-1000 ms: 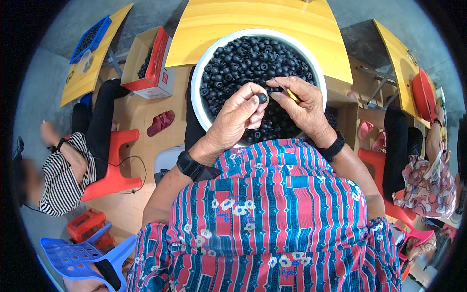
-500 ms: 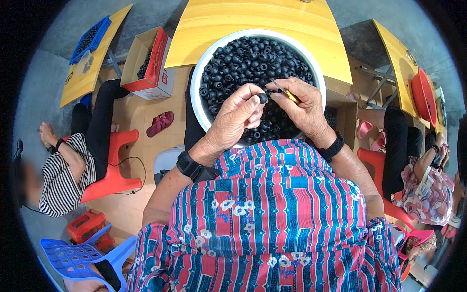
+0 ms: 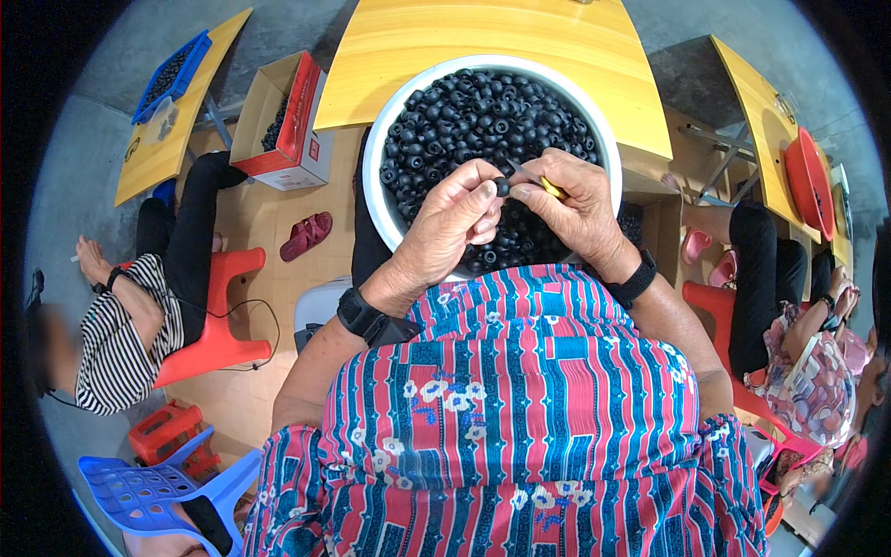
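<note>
Above a wide white basin (image 3: 375, 158) full of small black round parts with holes (image 3: 464, 111), my two hands are close together. My left hand (image 3: 445, 223) pinches one black round part (image 3: 502, 187) between thumb and forefinger. In my right hand (image 3: 580, 204) is a small knife (image 3: 553, 188) with a yellow handle, its short blade angled toward that part. Whether the blade touches the part, I cannot tell. Both hands hide some of the parts in the basin.
Beyond the basin is a yellow wooden table (image 3: 408, 46). A red and white carton (image 3: 295, 158) and dark red slippers (image 3: 306, 236) are on the floor to the left. Seated people work on both sides, near a blue crate (image 3: 197, 58) and a red basin (image 3: 806, 186).
My right hand has turned slightly, bringing more of the knife's blade into view. The left hand keeps its pinch. The person at the right has shifted a little.
</note>
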### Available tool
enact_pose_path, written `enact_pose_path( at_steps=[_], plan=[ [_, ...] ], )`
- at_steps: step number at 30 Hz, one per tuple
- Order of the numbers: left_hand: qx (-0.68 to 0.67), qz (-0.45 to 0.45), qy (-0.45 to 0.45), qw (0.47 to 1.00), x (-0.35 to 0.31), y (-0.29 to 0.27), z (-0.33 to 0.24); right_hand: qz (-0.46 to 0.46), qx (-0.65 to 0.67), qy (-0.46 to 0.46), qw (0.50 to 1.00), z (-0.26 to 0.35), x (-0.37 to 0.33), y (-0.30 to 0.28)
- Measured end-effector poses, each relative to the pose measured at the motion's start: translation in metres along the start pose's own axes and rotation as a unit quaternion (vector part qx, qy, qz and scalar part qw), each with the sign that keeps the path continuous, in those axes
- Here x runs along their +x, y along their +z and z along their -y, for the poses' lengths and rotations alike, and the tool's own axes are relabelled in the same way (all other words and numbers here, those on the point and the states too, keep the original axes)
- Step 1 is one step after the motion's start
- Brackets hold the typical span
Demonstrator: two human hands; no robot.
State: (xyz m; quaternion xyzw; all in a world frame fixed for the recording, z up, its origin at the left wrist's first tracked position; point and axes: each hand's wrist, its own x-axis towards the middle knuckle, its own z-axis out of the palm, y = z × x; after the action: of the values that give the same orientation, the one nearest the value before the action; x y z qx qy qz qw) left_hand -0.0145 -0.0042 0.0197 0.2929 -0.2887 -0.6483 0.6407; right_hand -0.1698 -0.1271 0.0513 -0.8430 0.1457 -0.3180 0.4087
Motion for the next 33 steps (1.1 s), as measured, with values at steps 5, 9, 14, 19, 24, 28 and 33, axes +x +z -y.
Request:
enact_pose_path(
  at_steps=[5, 9, 14, 19, 24, 28, 33],
  plan=[
    [0.016, 0.002, 0.003, 1.0, 0.0, 0.0, 0.0, 0.011, -0.003, 0.014, 1.0, 0.001, 0.0, 0.0],
    [0.019, 0.011, -0.002, 1.0, 0.001, -0.002, 0.001, 0.005, -0.023, 0.018, 1.0, 0.001, 0.0, 0.001],
    [-0.084, -0.003, -0.001, 0.996, -0.001, 0.002, -0.007, -0.023, -0.044, 0.029, 0.998, -0.003, 0.0, 0.002],
    [-0.109, -0.022, 0.028, 0.993, -0.001, -0.004, -0.022, -0.07, -0.007, 0.03, 0.997, -0.01, -0.002, 0.003],
    [0.027, -0.054, 0.045, 0.997, 0.0, 0.0, -0.036, -0.091, 0.011, 0.041, 0.995, -0.006, -0.001, 0.001],
    [0.467, -0.067, 0.067, 0.879, 0.001, 0.002, -0.036, -0.09, 0.008, 0.028, 0.996, -0.004, -0.001, 0.001],
    [0.729, -0.025, 0.051, 0.682, -0.002, 0.007, -0.043, -0.089, -0.007, 0.023, 0.996, -0.007, -0.002, -0.001]
  ],
)
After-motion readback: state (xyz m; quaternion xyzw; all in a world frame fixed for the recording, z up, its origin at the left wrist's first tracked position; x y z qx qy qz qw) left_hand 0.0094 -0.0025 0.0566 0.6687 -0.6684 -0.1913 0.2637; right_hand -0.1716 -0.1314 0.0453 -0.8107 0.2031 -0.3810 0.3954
